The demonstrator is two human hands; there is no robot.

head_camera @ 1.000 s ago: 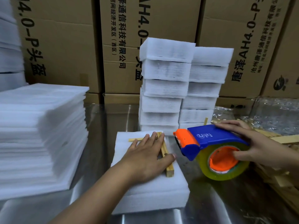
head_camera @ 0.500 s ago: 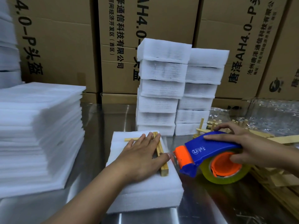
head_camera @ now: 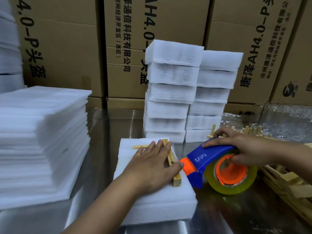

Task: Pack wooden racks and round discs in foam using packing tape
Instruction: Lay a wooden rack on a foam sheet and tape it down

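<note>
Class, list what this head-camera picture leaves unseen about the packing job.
Pale wooden rack: head view, its middle lies under the left hand pressing on the white foam pad.
Loose tape end: hidden behind the blue-and-orange tape dispenser that the right hand grips.
Heap of wooden pieces at right: cut off by the frame's edge.

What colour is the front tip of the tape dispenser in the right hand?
The tip is orange; the tape dispenser body is blue. Head view.
</note>
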